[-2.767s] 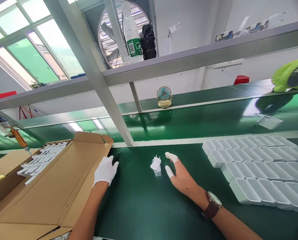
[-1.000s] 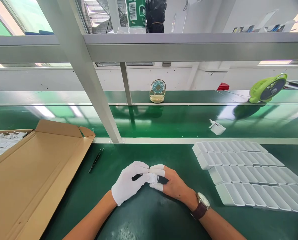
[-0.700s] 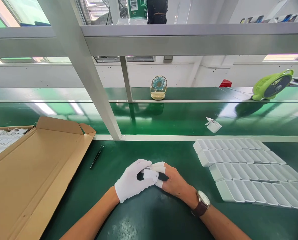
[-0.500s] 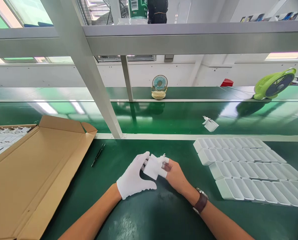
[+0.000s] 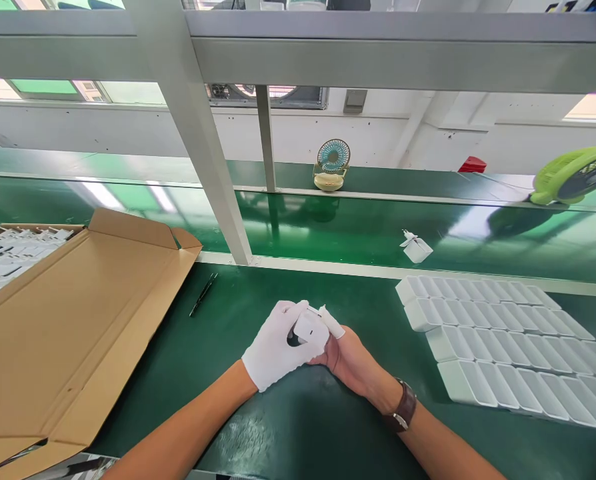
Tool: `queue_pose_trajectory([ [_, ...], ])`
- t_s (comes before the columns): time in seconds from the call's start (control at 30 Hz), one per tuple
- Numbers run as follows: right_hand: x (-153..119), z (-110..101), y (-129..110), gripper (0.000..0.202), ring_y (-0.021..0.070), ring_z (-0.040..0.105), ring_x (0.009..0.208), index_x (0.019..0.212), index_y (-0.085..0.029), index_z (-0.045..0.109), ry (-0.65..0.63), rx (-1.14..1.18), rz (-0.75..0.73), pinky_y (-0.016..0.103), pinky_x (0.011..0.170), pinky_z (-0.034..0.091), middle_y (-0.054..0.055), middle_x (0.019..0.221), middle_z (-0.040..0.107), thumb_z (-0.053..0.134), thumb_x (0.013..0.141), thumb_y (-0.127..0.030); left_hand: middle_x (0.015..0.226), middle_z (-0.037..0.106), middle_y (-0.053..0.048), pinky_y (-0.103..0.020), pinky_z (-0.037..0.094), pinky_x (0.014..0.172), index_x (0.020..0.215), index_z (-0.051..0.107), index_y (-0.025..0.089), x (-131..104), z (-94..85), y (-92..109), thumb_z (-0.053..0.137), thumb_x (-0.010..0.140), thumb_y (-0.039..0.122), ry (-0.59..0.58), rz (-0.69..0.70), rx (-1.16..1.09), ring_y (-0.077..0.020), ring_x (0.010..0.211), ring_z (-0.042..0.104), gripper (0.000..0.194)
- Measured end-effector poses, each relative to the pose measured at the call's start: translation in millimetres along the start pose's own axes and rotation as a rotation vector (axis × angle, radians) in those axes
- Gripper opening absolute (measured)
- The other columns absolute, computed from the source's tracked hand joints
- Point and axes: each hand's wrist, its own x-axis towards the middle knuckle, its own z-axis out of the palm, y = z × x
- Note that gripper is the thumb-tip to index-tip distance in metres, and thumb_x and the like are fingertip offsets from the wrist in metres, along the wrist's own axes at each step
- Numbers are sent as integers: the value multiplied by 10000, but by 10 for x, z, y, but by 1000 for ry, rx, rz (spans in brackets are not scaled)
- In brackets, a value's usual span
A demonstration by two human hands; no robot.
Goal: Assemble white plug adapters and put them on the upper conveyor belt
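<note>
While both my gloved left hand point(image 5: 274, 347) and right hand point(image 5: 351, 360) clamp the white charger point(image 5: 309, 329) mid-frame, a loosened pinch could drop it onto the green mat point(image 5: 288, 413)

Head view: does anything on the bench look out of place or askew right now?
One white plug adapter lies tipped over alone on the far green belt, away from the white trays. A black pen lies loose beside the cardboard box. Both hands hold another adapter; nothing looks spilled or damaged.
</note>
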Motion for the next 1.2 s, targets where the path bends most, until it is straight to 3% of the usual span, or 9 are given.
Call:
queue_pose_trajectory([
  [0.3,7,-28,25,500,228,717,935,1243,-162,682,-1,-4,-4,345,732,640,99,1010,742,515,1015,-575,1239,564,-96,-393,586,885,1436,506,253,-17,11,-10,694,863,270,1,-47,-10,-210,1008,646,603],
  [0.43,25,-36,21,460,217,706,900,1186,-150,694,16,-54,-58,355,749,628,100,1011,731,557,1002,-549,1262,599,-103,-410,575,922,1399,545,255,12,-12,24,656,908,318,7,-102,-59,-236,1084,645,507],
  [0.53,48,-82,14,403,199,690,831,1147,-169,686,65,-239,-216,356,742,612,71,983,722,682,933,-510,1298,642,-94,-409,568,940,1376,577,256,58,-65,-13,631,932,377,-21,-208,-164,-247,1114,659,463],
  [0.67,41,-171,10,417,182,661,839,1213,-227,666,42,-660,-440,354,817,581,38,1005,718,767,871,-441,1211,721,-49,-380,555,938,1314,652,269,139,-194,-96,690,883,467,-192,-286,-218,-248,1073,682,475],
  [0.83,-24,-243,11,656,182,671,911,1486,-268,456,54,-977,-477,355,861,583,51,1134,716,735,901,-374,1015,752,-42,-335,553,798,1122,736,217,181,-328,-105,778,790,473,-328,-326,-217,-225,907,680,421],
  [1.0,3,-373,-56,576,299,599,1227,1499,-181,445,223,-1454,-747,505,1073,483,150,1325,644,607,982,-377,914,730,-19,-278,508,620,1146,697,204,411,-427,-54,737,818,485,-163,-371,-116,-161,704,625,434],
  [1.1,72,-475,-66,426,336,596,1199,1397,-103,551,244,-1758,-847,536,1058,476,197,1256,663,520,1012,-283,816,713,-9,-274,504,608,996,717,182,804,-504,-5,740,827,486,16,-326,6,-157,670,614,348],
  [1.2,120,-532,-39,331,316,608,1131,1289,-117,627,209,-1913,-863,505,1021,488,175,1199,677,493,1010,-234,845,708,-21,-285,538,643,965,704,141,1243,-543,70,735,869,467,204,-359,84,-157,700,644,340],
])
